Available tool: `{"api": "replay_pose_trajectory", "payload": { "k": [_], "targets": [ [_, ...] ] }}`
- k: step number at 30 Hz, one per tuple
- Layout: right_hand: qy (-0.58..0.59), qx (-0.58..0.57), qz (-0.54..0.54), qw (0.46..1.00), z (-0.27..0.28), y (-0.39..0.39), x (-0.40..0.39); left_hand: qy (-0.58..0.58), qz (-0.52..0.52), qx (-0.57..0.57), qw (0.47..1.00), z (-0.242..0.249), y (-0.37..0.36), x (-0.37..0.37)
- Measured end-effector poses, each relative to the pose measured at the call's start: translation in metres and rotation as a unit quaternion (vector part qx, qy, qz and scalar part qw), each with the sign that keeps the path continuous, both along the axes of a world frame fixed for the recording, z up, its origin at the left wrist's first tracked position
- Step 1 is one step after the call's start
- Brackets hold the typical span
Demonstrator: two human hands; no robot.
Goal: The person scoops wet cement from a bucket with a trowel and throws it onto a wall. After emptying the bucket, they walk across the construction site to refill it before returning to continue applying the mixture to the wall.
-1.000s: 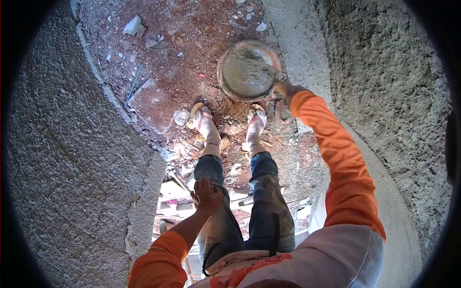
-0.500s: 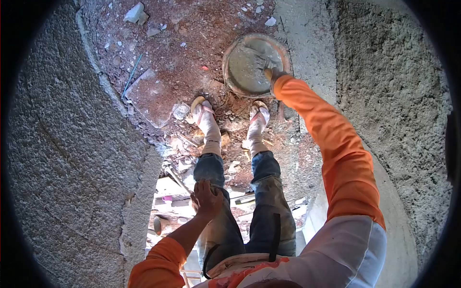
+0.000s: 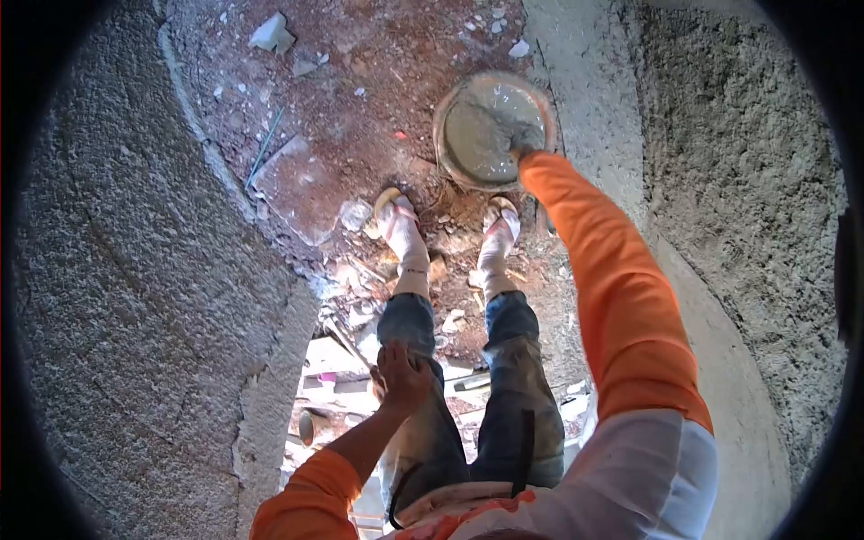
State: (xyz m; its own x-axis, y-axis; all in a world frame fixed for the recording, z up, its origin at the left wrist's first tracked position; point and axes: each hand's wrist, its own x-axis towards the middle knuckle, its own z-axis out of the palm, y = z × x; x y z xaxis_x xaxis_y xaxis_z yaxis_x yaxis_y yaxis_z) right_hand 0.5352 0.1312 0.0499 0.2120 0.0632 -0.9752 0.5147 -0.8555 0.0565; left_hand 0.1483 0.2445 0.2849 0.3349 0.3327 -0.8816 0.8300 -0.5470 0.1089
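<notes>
My right hand [image 3: 521, 151] is inside the right rim of a round, shallow basin [image 3: 444, 144], down at the wet grey mortar [image 3: 477, 135]. Its fingers are hidden there, and whether it grips a tool I cannot make out. Watery liquid shines on part of the mortar's surface. My left hand [image 3: 403, 380] rests open on my left trouser leg [image 3: 405, 324] near the knee, fingers laid over the cloth and holding nothing.
Rough plastered walls [image 3: 135, 297] rise on both sides. White rubble [image 3: 272, 34] and a thin blue-green strip [image 3: 265, 147] lie on the reddish dirt. My sandalled feet [image 3: 396, 216] stand just before the basin. Below my knees are a stick [image 3: 346, 342] and broken debris.
My right hand has gone lower into the basin, and more liquid shows on the mortar. The whole view has shifted slightly. My left hand stays on the leg.
</notes>
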Motion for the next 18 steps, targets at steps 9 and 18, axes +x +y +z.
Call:
{"api": "replay_pose_trajectory", "payload": {
  "k": [9,18],
  "targets": [
    [-0.014,-0.004,-0.016,1.000,-0.019,-0.011,-0.017,-0.003,0.014,-0.009,1.000,0.007,-0.004,0.001],
    [-0.111,0.024,-0.364,0.924,-0.110,-0.084,-0.062,0.016,0.024,-0.022,0.999,0.012,-0.010,-0.005]
  ]
}}
